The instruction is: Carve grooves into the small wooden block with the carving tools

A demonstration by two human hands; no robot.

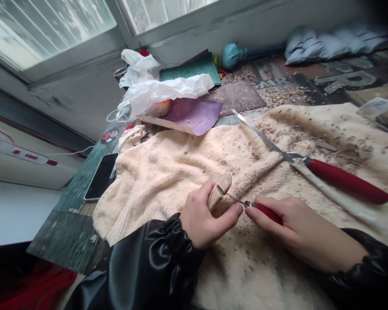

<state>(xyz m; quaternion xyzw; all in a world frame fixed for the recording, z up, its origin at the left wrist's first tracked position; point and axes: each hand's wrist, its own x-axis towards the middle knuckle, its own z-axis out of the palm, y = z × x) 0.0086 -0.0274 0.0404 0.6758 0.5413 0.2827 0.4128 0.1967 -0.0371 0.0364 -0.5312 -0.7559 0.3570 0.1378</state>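
Note:
My left hand [204, 217] is closed round a small pale piece of wood [220, 190], its upper end sticking out above my fingers. My right hand [297, 230] grips a thin carving tool with a red handle [267, 212]; its narrow metal tip [234, 198] touches the wood just beside my left thumb. Both hands rest over a cream towel [181, 172] strewn with wood shavings. Black shiny sleeves cover both forearms.
A long saw-like blade with a red handle [345, 181] lies on the towel to the right. A phone [101, 176] lies at the towel's left edge. Purple sandpaper [194, 114], white plastic bags [161, 90] and green sheets sit behind, below a window.

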